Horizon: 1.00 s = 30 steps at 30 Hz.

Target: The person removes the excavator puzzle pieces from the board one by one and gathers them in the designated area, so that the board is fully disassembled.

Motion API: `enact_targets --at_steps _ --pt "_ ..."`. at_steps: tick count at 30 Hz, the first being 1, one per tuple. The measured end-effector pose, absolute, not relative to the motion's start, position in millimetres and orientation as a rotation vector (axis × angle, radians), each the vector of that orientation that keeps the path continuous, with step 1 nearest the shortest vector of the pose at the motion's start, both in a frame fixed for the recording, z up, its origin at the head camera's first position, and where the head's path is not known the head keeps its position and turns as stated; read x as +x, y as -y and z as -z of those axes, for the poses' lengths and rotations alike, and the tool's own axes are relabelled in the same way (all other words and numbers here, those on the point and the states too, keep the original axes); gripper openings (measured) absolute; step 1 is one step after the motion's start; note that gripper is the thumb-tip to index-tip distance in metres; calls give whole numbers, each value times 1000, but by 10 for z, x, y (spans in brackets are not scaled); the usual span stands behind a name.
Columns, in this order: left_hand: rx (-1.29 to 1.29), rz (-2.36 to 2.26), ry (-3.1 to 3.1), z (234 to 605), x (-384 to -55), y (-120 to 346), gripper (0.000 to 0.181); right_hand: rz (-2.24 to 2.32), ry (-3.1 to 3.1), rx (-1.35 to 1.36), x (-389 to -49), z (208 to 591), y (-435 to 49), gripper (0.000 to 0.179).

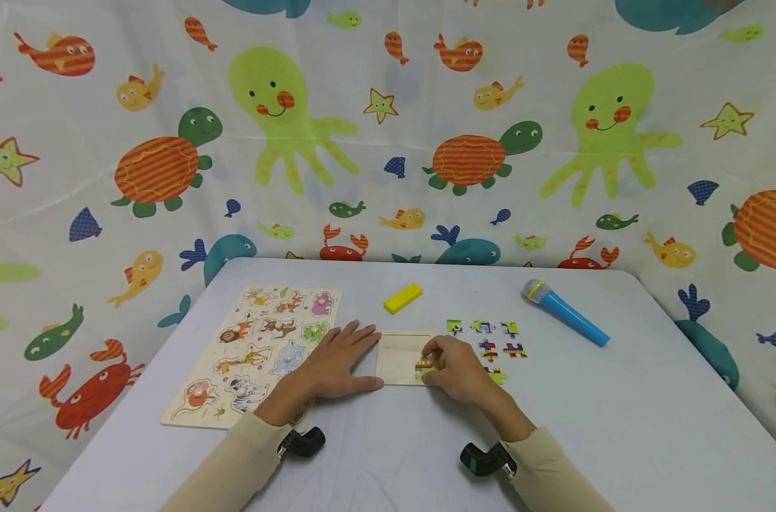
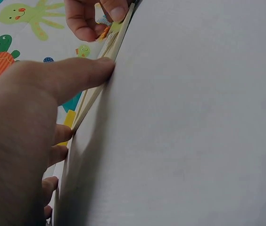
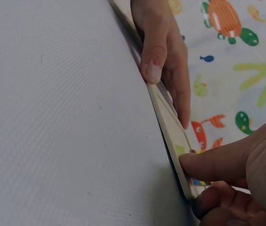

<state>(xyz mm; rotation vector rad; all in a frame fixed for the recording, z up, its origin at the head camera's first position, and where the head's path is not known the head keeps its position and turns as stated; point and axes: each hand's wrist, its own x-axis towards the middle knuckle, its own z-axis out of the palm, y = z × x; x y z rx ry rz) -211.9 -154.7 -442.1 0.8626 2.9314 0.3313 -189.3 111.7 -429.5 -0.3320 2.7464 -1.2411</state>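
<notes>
A small wooden puzzle tray [image 1: 397, 359] lies in the middle of the table. My left hand [image 1: 338, 361] rests spread at its left side, thumb touching the near left corner and fingertips at the far left edge. At the tray's right end my right hand [image 1: 458, 368] pinches a green-and-brown jigsaw piece [image 1: 422, 368] between thumb and curled fingers, down in the near right corner. The right wrist view shows the right thumb pressed at the tray's rim [image 3: 168, 129], with bits of colour beside it. The fingers partly cover the piece.
Several loose jigsaw pieces [image 1: 488, 348] lie right of the tray, some partly behind the right hand. A large animal peg puzzle board [image 1: 234, 377] is under the left forearm. Farther back are a yellow block [image 1: 403, 298] and a blue toy microphone [image 1: 570, 313].
</notes>
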Motion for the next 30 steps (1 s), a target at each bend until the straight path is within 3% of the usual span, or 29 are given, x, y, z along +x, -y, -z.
enact_targets --at_steps 30 --pt "860 -338 -2932 4412 -2108 1543 90 1249 -2730 -419 -1871 4261 -1152 21"
